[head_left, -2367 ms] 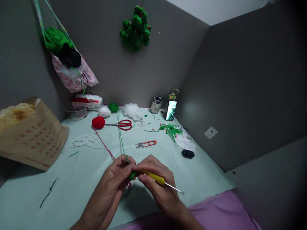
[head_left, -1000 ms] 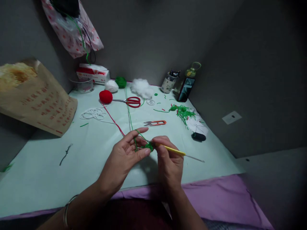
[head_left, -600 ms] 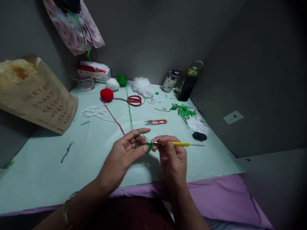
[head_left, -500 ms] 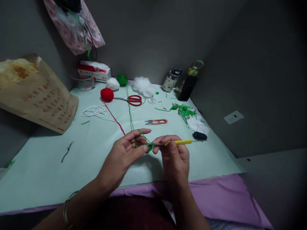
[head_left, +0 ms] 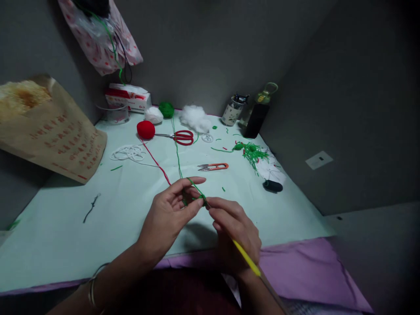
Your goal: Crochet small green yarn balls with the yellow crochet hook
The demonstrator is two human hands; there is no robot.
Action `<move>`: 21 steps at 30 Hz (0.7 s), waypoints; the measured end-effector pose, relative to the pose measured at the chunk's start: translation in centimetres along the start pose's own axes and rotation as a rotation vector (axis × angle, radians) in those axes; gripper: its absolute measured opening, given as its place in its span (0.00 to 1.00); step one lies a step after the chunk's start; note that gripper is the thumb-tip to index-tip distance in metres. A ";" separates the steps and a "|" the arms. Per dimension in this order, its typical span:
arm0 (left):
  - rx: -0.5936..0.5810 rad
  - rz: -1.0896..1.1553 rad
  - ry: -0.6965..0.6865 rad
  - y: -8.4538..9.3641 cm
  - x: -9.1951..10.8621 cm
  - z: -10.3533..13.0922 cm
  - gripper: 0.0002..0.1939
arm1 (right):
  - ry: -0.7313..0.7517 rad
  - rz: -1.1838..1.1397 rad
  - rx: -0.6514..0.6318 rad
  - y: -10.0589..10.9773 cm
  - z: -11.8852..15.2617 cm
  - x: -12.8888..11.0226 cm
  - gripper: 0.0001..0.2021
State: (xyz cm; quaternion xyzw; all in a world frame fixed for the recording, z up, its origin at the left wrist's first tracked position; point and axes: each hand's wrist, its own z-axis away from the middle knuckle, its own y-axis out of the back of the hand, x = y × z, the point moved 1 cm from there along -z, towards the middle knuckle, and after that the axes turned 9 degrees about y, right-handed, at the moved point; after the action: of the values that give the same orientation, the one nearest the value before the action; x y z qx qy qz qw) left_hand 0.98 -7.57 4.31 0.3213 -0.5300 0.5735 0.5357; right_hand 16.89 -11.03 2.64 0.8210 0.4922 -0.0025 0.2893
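Observation:
My left hand [head_left: 170, 214] pinches a small green crochet piece [head_left: 203, 200] between thumb and fingers. Green yarn [head_left: 179, 159] runs over its raised index finger and back to the green ball [head_left: 166, 110] at the rear. My right hand [head_left: 238, 229] is closed on a crochet hook [head_left: 246, 257] with a yellow handle, which slants down toward my wrist. The hook's thin tip meets the green piece; the exact stitch is hidden by the fingers. A strand of red yarn [head_left: 154, 161] leads from the red ball [head_left: 145, 130] to behind my left hand.
Orange thread snips [head_left: 215, 166] and red-handled scissors [head_left: 183, 138] lie beyond my hands. White stuffing [head_left: 195, 118], a jar [head_left: 231, 113] and a bottle [head_left: 259, 111] stand at the back. Green yarn scraps [head_left: 256, 155] lie right, by a dark spool [head_left: 273, 186]. A paper bag [head_left: 68, 135] stands left.
My right hand has turned, so the hook's yellow handle has swung from nearly level, pointing right, to slanting down toward my wrist. My left hand has stayed almost in place.

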 end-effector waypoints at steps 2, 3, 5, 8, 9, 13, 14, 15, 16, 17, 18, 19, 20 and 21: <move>0.029 -0.018 -0.007 0.0 -0.2 0.1 0.17 | 0.056 0.057 0.006 -0.2 0.3 -0.1 0.14; 0.045 -0.028 -0.016 -0.1 -0.3 0.1 0.17 | 0.071 0.066 0.012 -0.3 0.3 -0.2 0.15; 0.071 -0.050 -0.040 -0.1 -0.5 0.2 0.17 | 0.062 0.055 0.012 -0.4 0.2 -0.2 0.13; 0.093 -0.072 -0.077 -0.3 -0.7 0.2 0.17 | 0.002 -0.005 0.029 -0.3 -0.2 -0.1 0.10; 0.098 -0.077 -0.088 -0.3 -0.7 0.2 0.17 | -0.014 -0.033 0.056 -0.3 -0.4 0.0 0.10; 0.100 -0.075 -0.101 -0.2 -0.4 0.0 0.16 | 0.050 0.000 0.094 -0.5 -0.5 0.4 0.11; 0.094 -0.070 -0.092 -0.2 -0.3 0.0 0.16 | 0.094 0.056 0.085 -0.6 -0.4 0.5 0.12; 0.085 -0.063 -0.077 -0.1 -0.3 -0.1 0.16 | 0.134 0.111 0.074 -0.7 -0.2 0.7 0.15; 0.076 -0.055 -0.063 -0.1 -0.3 -0.1 0.17 | 0.161 0.152 0.064 -0.9 0.1 0.8 0.17; 0.068 -0.044 -0.049 -0.1 -0.3 0.0 0.18 | 0.172 0.176 0.061 -1.0 0.3 0.9 0.20; 0.055 -0.026 -0.034 -0.1 -0.3 0.0 0.18 | 0.179 0.190 0.056 -1.1 0.5 0.9 0.22; 0.036 0.006 -0.018 -0.2 -0.3 0.0 0.19 | 0.177 0.203 0.047 -1.2 0.7 0.9 0.23; 0.005 0.059 0.009 -0.2 -0.4 0.1 0.20 | 0.165 0.221 0.046 -1.3 0.8 0.9 0.24; -0.041 0.129 0.054 -0.3 -0.5 0.0 0.20 | 0.144 0.241 0.054 -1.4 0.9 0.8 0.25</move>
State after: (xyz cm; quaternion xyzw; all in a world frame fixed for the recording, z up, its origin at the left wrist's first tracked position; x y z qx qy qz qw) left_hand 1.33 -7.79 3.89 0.2596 -0.5468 0.6043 0.5182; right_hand 16.46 -10.30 0.99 0.8797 0.4092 0.0779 0.2294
